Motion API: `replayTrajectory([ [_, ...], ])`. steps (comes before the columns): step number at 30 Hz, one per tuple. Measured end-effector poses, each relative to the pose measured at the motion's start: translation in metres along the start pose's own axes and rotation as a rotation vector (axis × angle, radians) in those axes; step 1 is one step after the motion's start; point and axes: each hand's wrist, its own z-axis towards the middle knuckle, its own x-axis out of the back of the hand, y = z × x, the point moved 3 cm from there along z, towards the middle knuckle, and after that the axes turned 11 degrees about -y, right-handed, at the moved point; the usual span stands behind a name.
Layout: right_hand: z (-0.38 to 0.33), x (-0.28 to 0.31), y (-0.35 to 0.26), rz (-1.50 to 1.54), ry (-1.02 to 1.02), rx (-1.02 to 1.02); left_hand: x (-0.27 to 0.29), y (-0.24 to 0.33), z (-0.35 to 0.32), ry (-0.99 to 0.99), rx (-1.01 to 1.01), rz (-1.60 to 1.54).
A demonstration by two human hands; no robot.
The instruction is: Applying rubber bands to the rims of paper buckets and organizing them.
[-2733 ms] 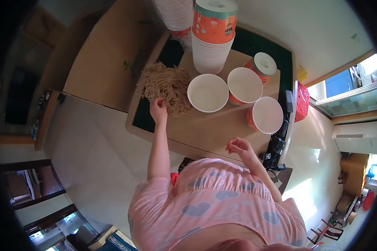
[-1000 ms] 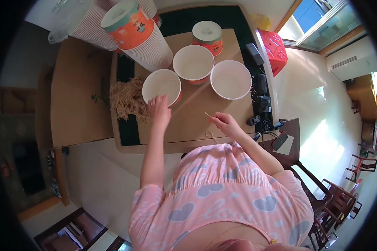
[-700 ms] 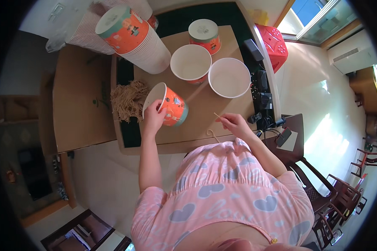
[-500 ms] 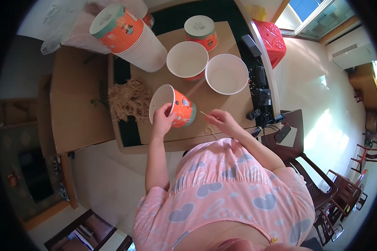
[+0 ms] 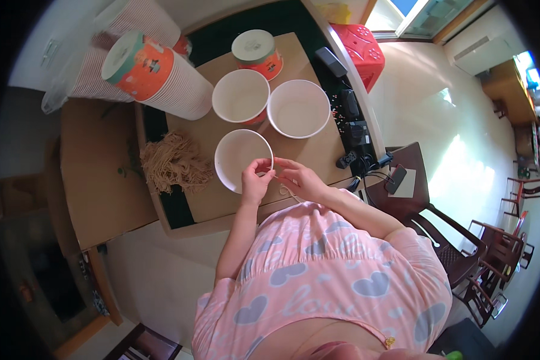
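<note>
A white-lined paper bucket stands near the table's front edge, its open mouth facing up. My left hand grips its near right rim, thumb outside or at the edge and fingers over it. Close against it, my right hand has its fingers pinched together at the same rim. A thin pale cord trails on the table below the right fingers; its upper end is hidden between the two hands. Behind stand two more open buckets, a left one and a right one.
An upside-down bucket stands farther back. At the left lie a tan bundle of cords and a tall nested stack of buckets. Black power adapters line the right edge, beside a red stool and a dark chair.
The bucket in my left hand has turned from tilted to mouth-up. My right hand has moved left with the cord to meet the rim. The whole view has shifted slightly.
</note>
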Motion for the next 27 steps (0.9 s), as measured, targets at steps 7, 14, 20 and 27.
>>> replayTrajectory([
  [7,-0.010,0.001,0.006,-0.061,0.085,0.120,-0.011,0.012,0.010,0.028,-0.053,0.262],
  [14,-0.005,-0.001,0.015,-0.226,0.117,0.127,-0.005,0.013,0.011,0.041,-0.011,0.231],
  [20,0.007,0.002,0.015,-0.162,0.149,0.223,0.003,0.010,0.004,0.059,0.006,0.261],
  [27,0.015,0.002,0.018,-0.049,0.139,-0.131,0.011,0.015,-0.015,0.032,0.046,0.117],
])
